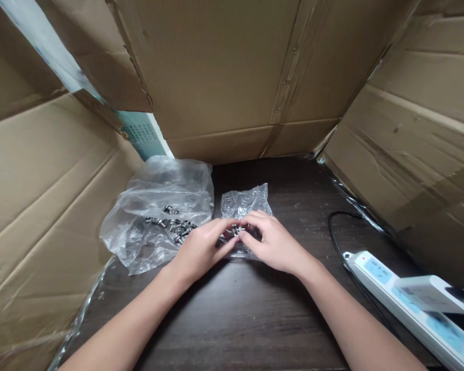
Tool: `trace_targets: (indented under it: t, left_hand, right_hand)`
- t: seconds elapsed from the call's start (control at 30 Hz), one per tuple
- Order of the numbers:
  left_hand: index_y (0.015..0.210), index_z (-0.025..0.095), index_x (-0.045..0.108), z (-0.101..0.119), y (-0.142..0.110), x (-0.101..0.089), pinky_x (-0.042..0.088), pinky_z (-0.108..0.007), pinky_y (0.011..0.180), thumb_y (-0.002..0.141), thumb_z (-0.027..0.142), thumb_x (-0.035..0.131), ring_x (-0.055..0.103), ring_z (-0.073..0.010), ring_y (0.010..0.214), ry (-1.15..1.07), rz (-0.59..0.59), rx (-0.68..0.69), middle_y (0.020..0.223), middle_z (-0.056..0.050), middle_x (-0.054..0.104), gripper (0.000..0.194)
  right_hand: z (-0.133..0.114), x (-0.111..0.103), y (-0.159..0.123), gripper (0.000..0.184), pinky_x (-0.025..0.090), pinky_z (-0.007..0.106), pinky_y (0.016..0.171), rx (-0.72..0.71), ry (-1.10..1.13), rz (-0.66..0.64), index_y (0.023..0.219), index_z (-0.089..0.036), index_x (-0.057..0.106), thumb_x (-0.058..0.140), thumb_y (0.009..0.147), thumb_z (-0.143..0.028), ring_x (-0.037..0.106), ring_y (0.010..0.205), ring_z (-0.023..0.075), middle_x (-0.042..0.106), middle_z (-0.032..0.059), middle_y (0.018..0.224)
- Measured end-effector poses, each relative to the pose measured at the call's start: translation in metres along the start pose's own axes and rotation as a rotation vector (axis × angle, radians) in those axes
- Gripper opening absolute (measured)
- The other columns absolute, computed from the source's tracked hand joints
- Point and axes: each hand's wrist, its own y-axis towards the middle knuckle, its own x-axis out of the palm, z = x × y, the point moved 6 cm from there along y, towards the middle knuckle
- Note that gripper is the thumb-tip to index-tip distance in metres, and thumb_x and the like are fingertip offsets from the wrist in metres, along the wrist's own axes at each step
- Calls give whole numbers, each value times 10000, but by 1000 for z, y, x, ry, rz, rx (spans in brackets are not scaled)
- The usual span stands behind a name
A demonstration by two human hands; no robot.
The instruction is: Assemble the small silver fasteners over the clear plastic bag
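My left hand [203,245] and my right hand [272,239] meet over the middle of the table, thumbs and fingertips closed in a pinch. Between them are small silvery metal pieces [236,230] that look like screws; fingers partly cover them, so their exact kind is unclear. A small clear plastic bag [245,201] lies just behind and under the fingertips, with a bit of red showing near the left fingers. Left of my left hand, a larger clear plastic bag [139,190] lies spread out, with a loose heap of small metal screws [180,226] on it.
The dark wooden table [232,314] is walled by cardboard on the left [42,206], back [216,67] and right [417,129]. At the right lie a white power strip [406,314] with a white plug-in adapter [435,293] and a black cable [332,237].
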Motion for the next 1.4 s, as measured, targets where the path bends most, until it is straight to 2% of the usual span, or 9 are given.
trace_targets:
  t: [0.23,0.4,0.6,0.87,1.0,1.17,1.4]
  left_hand:
    - [1175,188,622,0,0,-1,562,-279,774,968,218,601,711,-165,876,-13,-11,-32,1038,-46,732,210]
    - [1158,192,619,-4,0,1,559,-268,765,923,180,623,703,-151,821,-68,-19,-96,954,-24,729,235]
    - [1126,200,633,-7,0,0,572,-271,778,911,188,632,709,-153,827,-108,-2,-118,959,-24,739,215]
    - [1078,165,653,-9,2,-6,591,-282,732,906,177,647,711,-154,766,-21,62,-101,890,-28,742,173]
    - [1082,163,663,-8,2,-6,603,-287,734,918,186,643,726,-164,783,-10,66,-85,910,-41,755,167]
    - [1104,154,666,-7,1,-6,604,-308,746,928,191,645,731,-181,812,30,72,-41,937,-59,759,181]
    - [1105,160,678,-7,-1,-6,594,-312,781,937,211,648,727,-187,852,30,59,-37,977,-66,757,177]
  right_hand:
    - [1,4,1,189,424,346,822,12,53,-30,848,-177,604,483,993,-173,543,909,187,616,33,886]
    - [1,4,-1,166,428,351,839,-10,18,-22,885,-176,596,476,998,-187,543,933,192,615,43,928]
    - [-2,0,-1,87,444,343,820,-42,6,21,952,-185,611,539,933,-140,557,942,196,630,50,982]
    - [-2,-7,-2,245,468,340,811,-76,47,97,1070,-223,622,585,863,-96,590,956,198,650,46,1046]
    - [-1,-5,-1,192,470,341,833,-64,26,80,1031,-215,642,573,886,-109,592,977,197,654,46,1049]
    - [1,-2,0,90,464,331,817,-34,2,61,952,-192,646,559,943,-172,593,916,185,664,38,954]
    - [1,0,1,188,450,317,797,-29,-4,41,903,-188,646,484,999,-194,593,876,177,655,34,900]
